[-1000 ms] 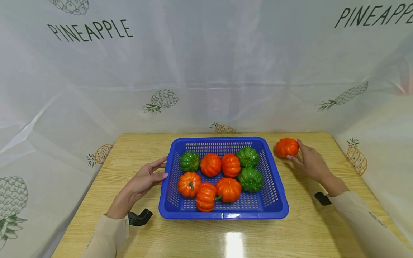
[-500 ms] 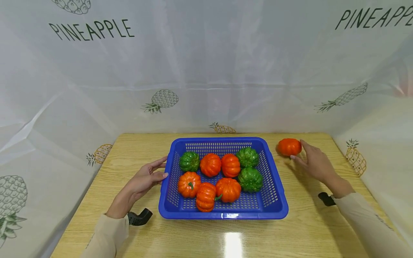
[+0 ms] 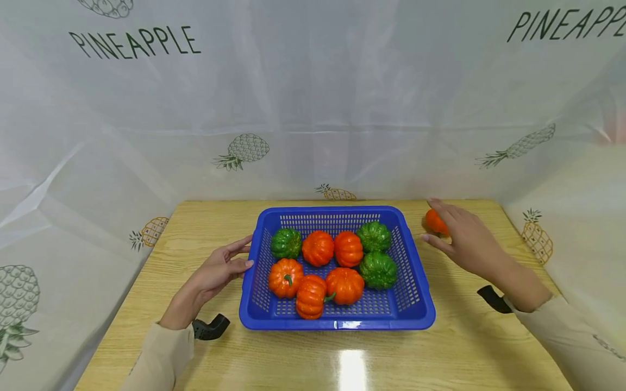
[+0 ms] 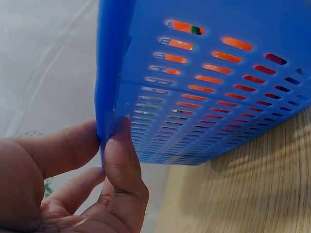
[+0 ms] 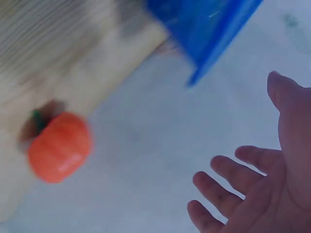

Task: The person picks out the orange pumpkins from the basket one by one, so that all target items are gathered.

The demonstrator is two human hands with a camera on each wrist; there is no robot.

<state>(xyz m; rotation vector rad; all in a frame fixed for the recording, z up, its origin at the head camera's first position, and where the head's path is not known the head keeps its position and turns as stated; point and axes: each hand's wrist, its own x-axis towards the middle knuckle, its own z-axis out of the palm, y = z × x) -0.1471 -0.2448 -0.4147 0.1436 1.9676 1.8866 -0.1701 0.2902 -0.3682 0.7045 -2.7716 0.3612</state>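
Observation:
My left hand point(image 3: 217, 277) holds the left rim of a blue plastic basket point(image 3: 337, 325). In the left wrist view, the thumb and fingers point(image 4: 121, 167) pinch that rim from both sides. Inside the basket lie small orange pumpkins point(image 3: 345, 286) and green pumpkins point(image 3: 380, 270). One more orange pumpkin point(image 3: 434, 222) sits on the table at the back right, partly hidden in the head view by my right hand point(image 3: 471, 244). The right wrist view shows this hand point(image 5: 286, 184) with spread fingers, holding nothing, apart from the loose pumpkin point(image 5: 60, 148), whose green stem shows.
The basket stands in the middle of a light wooden table point(image 3: 274, 364). A pale sheet with pineapple prints point(image 3: 313, 108) hangs behind the table and along its sides. Black wrist-camera mounts point(image 3: 211, 327) stick out under both wrists.
The right hand's fingers were at the orange pumpkin, which shifted slightly right. Now that hand has come off it and moved up, partly covering it from view. The left hand stays put.

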